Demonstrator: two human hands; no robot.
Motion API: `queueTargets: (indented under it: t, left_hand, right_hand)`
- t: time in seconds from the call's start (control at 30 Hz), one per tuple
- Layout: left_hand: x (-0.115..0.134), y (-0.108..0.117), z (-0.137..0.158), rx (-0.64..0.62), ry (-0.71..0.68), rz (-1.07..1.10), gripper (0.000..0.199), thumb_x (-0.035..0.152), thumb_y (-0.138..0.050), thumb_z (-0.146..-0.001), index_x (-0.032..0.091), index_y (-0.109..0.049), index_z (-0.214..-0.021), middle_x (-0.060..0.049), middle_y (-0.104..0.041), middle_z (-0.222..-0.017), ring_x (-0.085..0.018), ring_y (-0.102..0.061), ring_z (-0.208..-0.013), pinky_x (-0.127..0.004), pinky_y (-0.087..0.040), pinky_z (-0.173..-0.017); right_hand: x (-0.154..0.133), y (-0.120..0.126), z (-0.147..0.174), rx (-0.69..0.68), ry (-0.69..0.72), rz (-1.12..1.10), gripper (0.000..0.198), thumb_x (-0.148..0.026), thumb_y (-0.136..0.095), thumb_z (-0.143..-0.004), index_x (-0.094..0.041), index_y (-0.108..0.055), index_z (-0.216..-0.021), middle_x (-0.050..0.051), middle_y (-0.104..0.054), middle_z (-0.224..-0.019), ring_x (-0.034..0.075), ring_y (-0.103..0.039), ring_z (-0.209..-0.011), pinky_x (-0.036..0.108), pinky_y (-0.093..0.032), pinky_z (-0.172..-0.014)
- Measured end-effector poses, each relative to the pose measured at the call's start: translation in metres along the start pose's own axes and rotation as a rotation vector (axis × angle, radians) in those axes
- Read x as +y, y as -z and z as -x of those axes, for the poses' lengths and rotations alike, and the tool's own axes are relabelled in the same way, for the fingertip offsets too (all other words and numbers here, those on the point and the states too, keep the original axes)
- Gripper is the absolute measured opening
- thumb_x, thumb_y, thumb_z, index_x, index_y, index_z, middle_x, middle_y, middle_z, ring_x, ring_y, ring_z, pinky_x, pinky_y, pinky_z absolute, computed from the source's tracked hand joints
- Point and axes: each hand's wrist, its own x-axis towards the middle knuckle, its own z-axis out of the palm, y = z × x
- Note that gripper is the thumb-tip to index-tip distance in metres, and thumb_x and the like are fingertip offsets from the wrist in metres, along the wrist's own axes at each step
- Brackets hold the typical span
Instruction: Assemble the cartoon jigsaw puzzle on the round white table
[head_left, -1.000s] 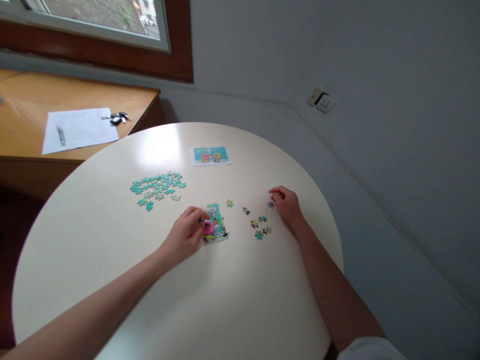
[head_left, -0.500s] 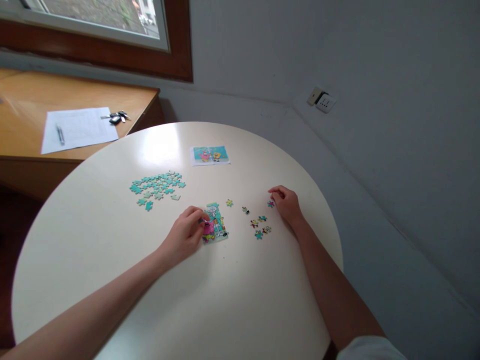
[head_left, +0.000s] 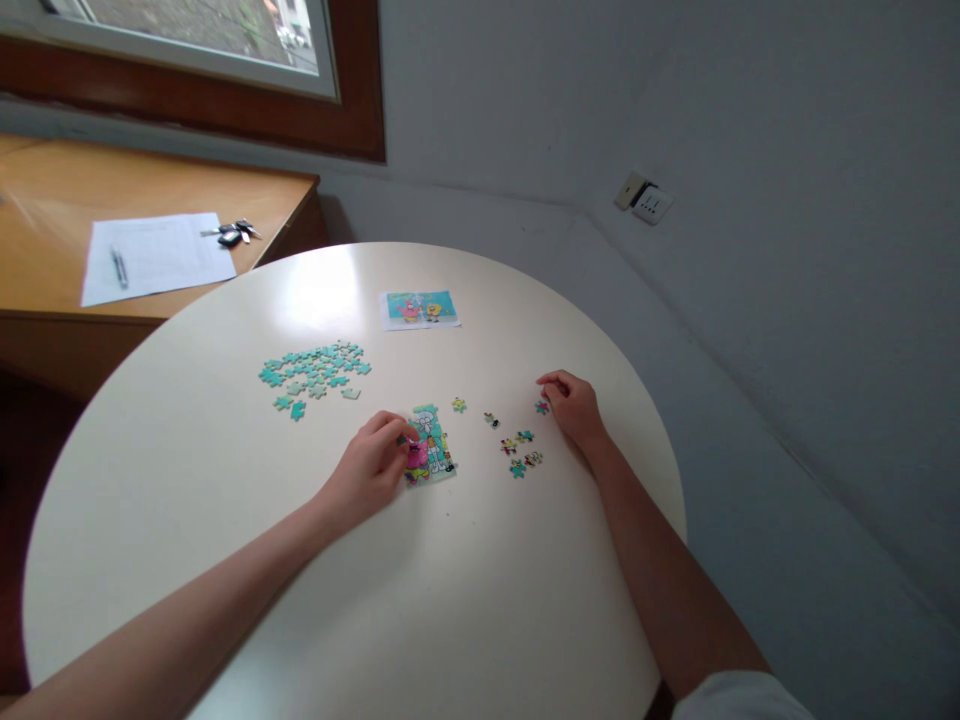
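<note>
A partly joined jigsaw puzzle with cartoon figures lies flat on the round white table. Over its left edge is my left hand, its thumb and fingers closed together at the pink part; whatever they grip is hidden. My right hand rests farther right, index finger loosely stretched and the others bent. Just beneath those fingers lies a pink and teal puzzle piece, perhaps touched by the thumb. Between the hands are several loose pieces, including a teal one, a yellow one and a dark-marked one.
Many teal puzzle pieces are spread at the left of the table. A printed picture sheet lies toward the back. On the wooden desk are a paper, a pen and keys.
</note>
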Motion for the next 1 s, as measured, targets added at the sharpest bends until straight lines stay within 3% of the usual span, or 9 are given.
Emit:
queueTargets:
  t: [1.0]
  left_hand:
    - [-0.0006,-0.0036,-0.004,-0.001,-0.002,-0.007,0.023,0.01,-0.041,-0.075,0.019,-0.06,-0.084,-0.006,-0.057,-0.095,-0.017,-0.058,-0.087,-0.029,-0.048,-0.076]
  right_hand:
    - [0.0014,0.0007,-0.0037,-0.005,-0.006,0.004,0.021,-0.025,-0.048,-0.067,-0.016,-0.065,-0.074,0.001,-0.062,-0.06,0.014,-0.056,-0.058,0.028,-0.046,-0.057]
